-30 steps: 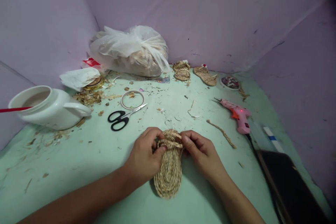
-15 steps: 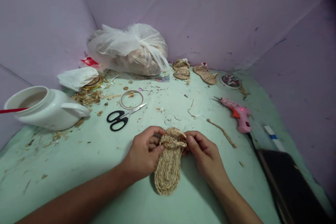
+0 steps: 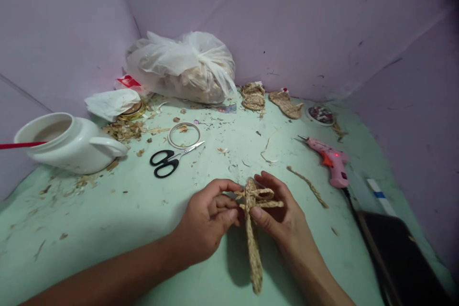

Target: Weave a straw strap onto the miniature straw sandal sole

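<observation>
A small woven straw slipper (image 3: 253, 253) is turned edge-on, its sole standing on its side and its braided straps sticking out to the right. My right hand (image 3: 283, 220) grips it near the toe end, thumb on the sole's edge and fingers behind the straps. On the left side, my left hand (image 3: 213, 220) has its fingers curled at the slipper's underside, where the strap ends poke through. Its fingertips are partly hidden behind the sole. A short braided cord (image 3: 308, 185) lies to the right of my hands.
Black-handled scissors (image 3: 172, 160) lie by a tape roll (image 3: 184, 135). A pink glue gun (image 3: 332, 160) with a lit red light is at the right, near a dark phone-like slab (image 3: 398, 253). A white jug (image 3: 82, 148), a plastic bag (image 3: 186, 69) and finished slippers (image 3: 286, 103) stand farther back.
The slipper has been rolled from face-up onto its edge, so the straps now point right. Both hands have shifted slightly right with it, and the view has moved a little.
</observation>
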Tool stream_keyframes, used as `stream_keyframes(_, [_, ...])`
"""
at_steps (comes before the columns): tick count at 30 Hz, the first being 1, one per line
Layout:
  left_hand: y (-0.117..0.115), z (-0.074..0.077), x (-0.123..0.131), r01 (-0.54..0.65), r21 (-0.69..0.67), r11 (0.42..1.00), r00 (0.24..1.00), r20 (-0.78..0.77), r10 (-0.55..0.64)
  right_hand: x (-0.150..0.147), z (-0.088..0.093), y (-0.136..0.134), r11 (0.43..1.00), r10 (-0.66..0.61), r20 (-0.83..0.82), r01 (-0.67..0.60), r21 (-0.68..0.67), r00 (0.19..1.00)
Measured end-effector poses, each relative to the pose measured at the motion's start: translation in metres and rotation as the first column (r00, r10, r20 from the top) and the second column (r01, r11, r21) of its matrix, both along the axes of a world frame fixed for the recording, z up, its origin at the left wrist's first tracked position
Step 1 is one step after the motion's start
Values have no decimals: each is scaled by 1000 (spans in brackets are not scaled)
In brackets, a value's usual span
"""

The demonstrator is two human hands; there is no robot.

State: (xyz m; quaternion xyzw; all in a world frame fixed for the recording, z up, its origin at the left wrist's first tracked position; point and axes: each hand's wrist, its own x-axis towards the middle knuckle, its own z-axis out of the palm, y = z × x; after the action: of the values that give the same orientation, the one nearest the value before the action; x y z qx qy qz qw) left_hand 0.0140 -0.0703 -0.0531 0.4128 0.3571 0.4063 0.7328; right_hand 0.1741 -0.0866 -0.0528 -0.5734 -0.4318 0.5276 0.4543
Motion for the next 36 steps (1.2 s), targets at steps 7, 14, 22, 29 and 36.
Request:
stream_keyframes(7, [5, 1, 5, -85, -128, 988, 981, 163, 106, -7, -2, -4, 995, -62, -157, 73, 62, 986])
stream_keyframes(14, [2, 2, 5, -141, -90, 986, 989, -61, 136, -14, -3, -7, 997, 2, -91, 6, 80, 996])
stream_keyframes(22, [4, 1, 4, -112, -90, 990, 977, -192, 93, -21, -1, -16, 994, -40, 297, 8, 107, 954])
stream_keyframes(29, [3, -3, 4, -73, -89, 993, 980, -191, 55, -30, -6, -18, 984, -123, 178, 97, 146, 976])
stream_keyframes(36, [4, -1, 5, -49, -121, 991, 993, -117, 34, -28, -9, -18, 981, -138, 161, 112, 161, 977])
